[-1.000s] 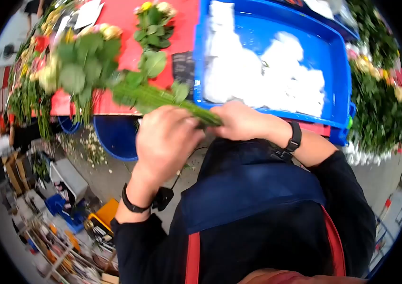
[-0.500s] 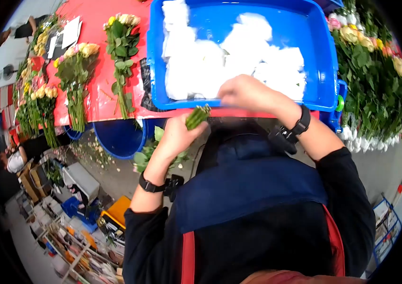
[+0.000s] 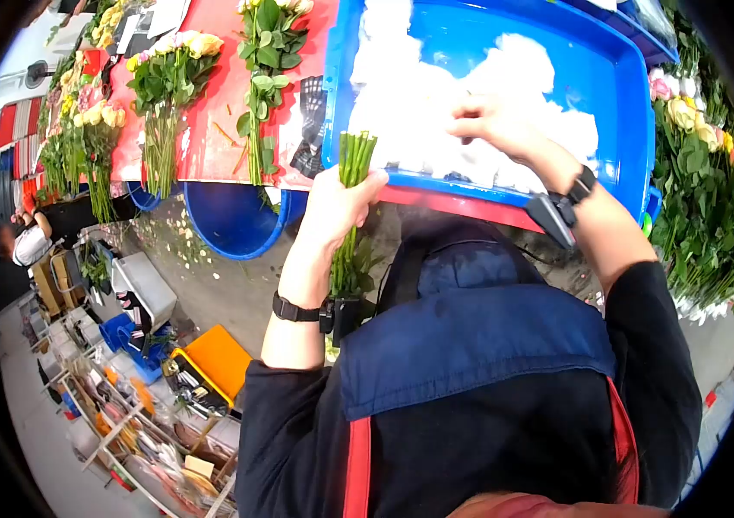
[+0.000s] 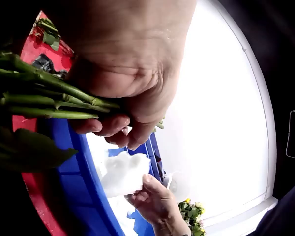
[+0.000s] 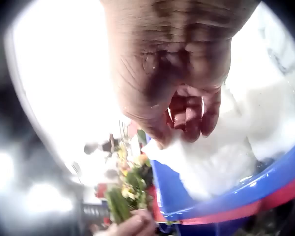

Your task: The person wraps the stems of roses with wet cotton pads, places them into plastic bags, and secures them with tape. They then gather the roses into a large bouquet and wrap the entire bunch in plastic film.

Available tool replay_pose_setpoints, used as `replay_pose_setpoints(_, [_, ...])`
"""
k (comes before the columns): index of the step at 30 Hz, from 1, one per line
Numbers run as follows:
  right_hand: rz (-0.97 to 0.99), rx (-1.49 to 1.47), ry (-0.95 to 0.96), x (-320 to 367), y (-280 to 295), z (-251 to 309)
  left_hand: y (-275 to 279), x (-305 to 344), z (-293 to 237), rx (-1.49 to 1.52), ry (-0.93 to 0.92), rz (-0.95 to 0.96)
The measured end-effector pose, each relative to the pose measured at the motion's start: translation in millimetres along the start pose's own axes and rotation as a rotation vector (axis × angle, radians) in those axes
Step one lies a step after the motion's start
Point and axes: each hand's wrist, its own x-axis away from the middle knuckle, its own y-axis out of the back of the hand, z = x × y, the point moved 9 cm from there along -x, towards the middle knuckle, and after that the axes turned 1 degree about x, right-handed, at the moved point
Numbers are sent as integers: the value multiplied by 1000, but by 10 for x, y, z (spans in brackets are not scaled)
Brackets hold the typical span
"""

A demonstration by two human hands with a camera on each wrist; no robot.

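Stem bunch (image 3: 354, 160) gathered, clenched in left hand (image 3: 337, 207) at front rim of blue tub (image 3: 635, 129), cut ends up and bare. Right hand (image 3: 492, 125) inside tub, fingers pinching white wadding (image 3: 419, 104). Judged: bunching done; wadding not yet on stem ends.

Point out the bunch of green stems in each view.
Head: centre-left, bunch of stems upright in the left hand, by the blue tub.
Left wrist: left edge, crossing under the palm.
Right wrist: bottom left, small and blurred.
Shared landmark: that blue tub, where the right hand pinches white wadding.
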Motion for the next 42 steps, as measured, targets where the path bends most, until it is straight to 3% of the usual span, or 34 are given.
replay_pose_setpoints(1, [-48, -236, -21, 108, 46, 9, -47, -26, -60, -14, -15, 15])
replay_pose_setpoints(4, [-118, -120, 20, 275, -39, 194, -264, -103, -309, -8, -61, 28])
replay_pose_setpoints(7, [-48, -341, 61, 327, -317, 353, -414, -287, -323, -47, -177, 66])
replay_pose_setpoints(10, [-180, -377, 25, 399, -240, 230, -439, -382, -307, -112, -209, 46])
replay_pose_setpoints(13, [-320, 56, 56, 498, -153, 237, -544, -388, -271, -154, -170, 94])
replay_pose_setpoints(14, [-333, 51, 86, 508, -143, 252, -555, -402, -232, -179, -134, 103])
replay_pose_setpoints(17, [-257, -156, -54, 414, -84, -64, -574, -354, -277, -193, -119, 98])
replay_pose_setpoints(18, [-304, -270, 14, 413, -32, -95, -565, -321, -310, -186, -127, 88])
replay_pose_setpoints(22, [-490, -446, -36, 524, 380, -510, -406, -280, -326, -71, -99, 53])
replay_pose_setpoints(25, [-709, 161, -40, 632, 760, -664, -273, -239, -346, 87, -98, 92])
replay_pose_setpoints(26, [-662, 252, -35, 617, 741, -695, -231, -258, -286, 113, -71, 127])
replay_pose_setpoints(29, [-811, 783, 426, 806, 386, 291, -262, -206, -355, 76, -112, 119])
replay_pose_setpoints(30, [-750, 568, 424, 757, 287, 361, -290, -191, -350, 77, -111, 142])
replay_pose_setpoints(33, [-194, 72, 105, 452, -254, 410, -511, -131, -356, 62, -99, 245])
replay_pose_setpoints(39, [-434, -311, 105, 474, 65, 55, -497, -117, -331, -55, -49, 193])
replay_pose_setpoints(40, [-493, -142, 48, 527, 192, 45, -469, -140, -261, -98, -18, 167])
replay_pose_setpoints(42, [-578, -45, 287, 660, 215, 357, -462, -156, -177, -226, 30, 105])
